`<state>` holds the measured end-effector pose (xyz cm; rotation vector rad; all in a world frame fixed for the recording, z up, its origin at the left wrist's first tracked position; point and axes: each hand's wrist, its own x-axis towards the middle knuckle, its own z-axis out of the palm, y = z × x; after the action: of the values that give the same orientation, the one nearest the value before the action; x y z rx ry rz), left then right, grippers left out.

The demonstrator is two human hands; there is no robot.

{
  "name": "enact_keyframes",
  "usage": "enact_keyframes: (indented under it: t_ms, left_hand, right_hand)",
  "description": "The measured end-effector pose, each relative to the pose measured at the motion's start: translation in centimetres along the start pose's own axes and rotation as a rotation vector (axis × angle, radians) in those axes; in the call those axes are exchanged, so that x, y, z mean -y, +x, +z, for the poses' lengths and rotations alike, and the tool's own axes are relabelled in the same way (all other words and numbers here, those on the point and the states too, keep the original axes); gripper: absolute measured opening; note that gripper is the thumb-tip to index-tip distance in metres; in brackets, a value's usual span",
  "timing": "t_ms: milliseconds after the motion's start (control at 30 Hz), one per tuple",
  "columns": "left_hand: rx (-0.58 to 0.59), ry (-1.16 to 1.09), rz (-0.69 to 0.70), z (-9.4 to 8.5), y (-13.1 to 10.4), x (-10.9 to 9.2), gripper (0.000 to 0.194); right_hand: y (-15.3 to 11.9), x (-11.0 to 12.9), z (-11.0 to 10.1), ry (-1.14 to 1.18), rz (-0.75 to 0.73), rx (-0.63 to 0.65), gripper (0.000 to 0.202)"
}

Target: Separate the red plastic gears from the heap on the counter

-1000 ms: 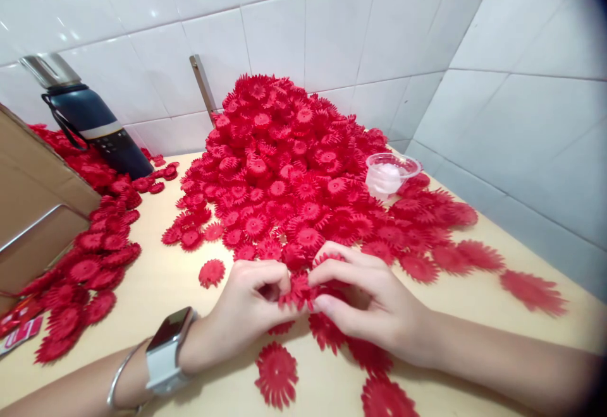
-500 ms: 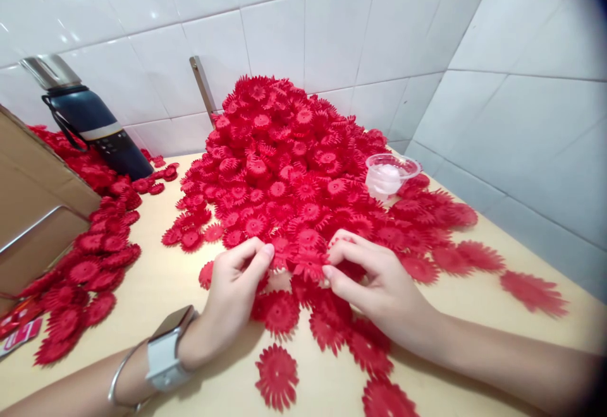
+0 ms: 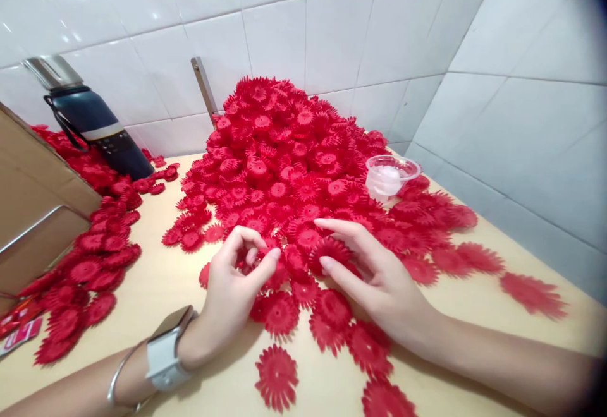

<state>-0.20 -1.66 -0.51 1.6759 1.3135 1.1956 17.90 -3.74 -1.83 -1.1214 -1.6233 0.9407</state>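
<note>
A tall heap of red flower-shaped pieces (image 3: 284, 151) rises in the middle of the table. My left hand (image 3: 239, 278) is at the heap's near edge, thumb and index finger apart, with nothing visible between them. To its right, my right hand (image 3: 370, 265) has its thumb against a dark red flower piece (image 3: 329, 254), its fingers curved behind the piece. Several loose red pieces (image 3: 281, 314) lie on the table just below and between my hands. A single red piece (image 3: 276, 376) rests nearer the front edge.
A dark blue bottle (image 3: 102, 126) leans at the back left beside a cardboard box (image 3: 42, 183). More red pieces (image 3: 85, 268) trail along the left. A clear plastic cup (image 3: 391, 177) stands right of the heap, and tiled walls (image 3: 341, 31) border the table (image 3: 165, 278).
My left thumb and index finger have parted. My right fingers have spread wider, and the flower piece at them now shows its face, tilted upward.
</note>
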Motion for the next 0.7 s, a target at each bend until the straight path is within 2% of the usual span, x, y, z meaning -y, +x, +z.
enact_keyframes:
  t_ms: [67,167,233,367,433,633,700]
  left_hand:
    - [0.105,0.057,0.056,-0.16,-0.21,-0.24,0.004]
    - [0.321,0.121,0.088,-0.43,-0.38,-0.63,0.012]
    - [0.385,0.153,0.100,-0.55,-0.43,-0.80,0.014]
    - [0.452,0.155,0.095,-0.52,-0.41,-0.84,0.027]
    - [0.470,0.139,0.086,-0.42,-0.35,-0.77,0.026]
    - [0.393,0.098,0.084,-0.28,-0.29,-0.47,0.012]
    - [0.375,0.102,0.086,-0.30,-0.32,-0.40,0.010]
  right_hand:
    - [0.02,-0.15,0.17,0.101,0.043,0.009,0.031]
    - [0.06,-0.16,0.17,0.190,0.062,0.036,0.020]
    - [0.08,-0.12,0.04,0.160,0.012,0.034,0.012]
    - [0.06,-0.20,-0.21,0.057,-0.153,0.036,0.016]
    - [0.01,-0.26,-0.24,0.022,-0.198,0.041,0.018]
    - [-0.12,0.10,-0.22,0.004,-0.159,0.085,0.023]
    - [-0.11,0.28,-0.17,0.032,-0.114,0.090,0.016]
